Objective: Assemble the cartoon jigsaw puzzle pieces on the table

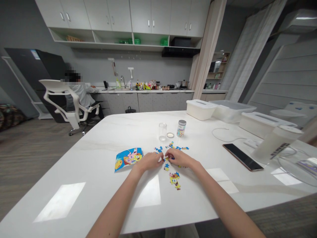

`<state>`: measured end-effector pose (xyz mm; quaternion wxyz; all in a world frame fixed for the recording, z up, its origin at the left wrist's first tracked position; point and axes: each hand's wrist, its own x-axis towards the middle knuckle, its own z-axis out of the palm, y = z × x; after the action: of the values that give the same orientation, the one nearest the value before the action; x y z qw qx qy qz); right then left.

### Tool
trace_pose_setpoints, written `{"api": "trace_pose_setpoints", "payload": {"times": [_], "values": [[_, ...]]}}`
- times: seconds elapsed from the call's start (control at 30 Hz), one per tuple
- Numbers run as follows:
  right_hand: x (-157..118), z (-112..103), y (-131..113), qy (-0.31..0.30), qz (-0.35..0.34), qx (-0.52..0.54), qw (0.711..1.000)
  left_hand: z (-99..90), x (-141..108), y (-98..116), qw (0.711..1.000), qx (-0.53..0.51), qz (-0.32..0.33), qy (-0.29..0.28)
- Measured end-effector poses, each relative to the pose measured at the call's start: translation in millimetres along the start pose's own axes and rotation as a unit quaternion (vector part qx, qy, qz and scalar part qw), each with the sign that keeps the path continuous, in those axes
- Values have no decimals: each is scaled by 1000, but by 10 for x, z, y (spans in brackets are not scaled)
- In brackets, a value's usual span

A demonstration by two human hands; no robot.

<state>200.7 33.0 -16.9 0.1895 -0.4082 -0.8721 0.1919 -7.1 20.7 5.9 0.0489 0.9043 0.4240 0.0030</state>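
Your left hand (150, 161) and right hand (179, 157) curl close together over small blue-and-yellow jigsaw pieces (166, 167) scattered on the glossy white table (99, 155); you cannot tell from here whether either grasps one. A mostly yellow puzzle cluster (175, 180) lies nearer you, and a blue cartoon picture sheet (128, 158) rests beside your left hand.

Puzzle pieces (166, 159) partly behind the fingers (169, 152)
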Motion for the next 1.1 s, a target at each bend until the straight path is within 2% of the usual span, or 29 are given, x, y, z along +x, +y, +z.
{"api": "trace_pose_setpoints", "payload": {"times": [0.37, 0.6, 0.67, 0.73, 0.83, 0.9, 0.97, 1.03, 1.1], "values": [[4, -16, 4, -11, -7, -12, 1000, 19, 7, 11, 1000, 9, 0, 3], [0, -27, -42, 11, -17, -15, 1000, 26, 7, 13, 1000, 17, 5, -2], [20, -9, -39, 27, 11, 13, 999, 28, 10, 13, 1000, 21, 0, 1], [54, 16, -29, 55, 62, 89, 993, 35, 17, 11, 1000, 24, -12, 11], [108, 38, -28, 114, 120, 226, 960, 49, 34, 11, 998, 25, -34, 36], [127, 33, -48, 179, 114, 259, 942, 55, 42, 20, 997, 27, -46, 52], [131, 30, -76, 231, 79, 242, 939, 56, 46, 39, 996, 31, -54, 65], [130, 47, -97, 237, 48, 224, 944, 57, 50, 68, 994, 35, -65, 78], [137, 92, -102, 210, 47, 231, 949, 64, 59, 104, 991, 32, -87, 94]]}}
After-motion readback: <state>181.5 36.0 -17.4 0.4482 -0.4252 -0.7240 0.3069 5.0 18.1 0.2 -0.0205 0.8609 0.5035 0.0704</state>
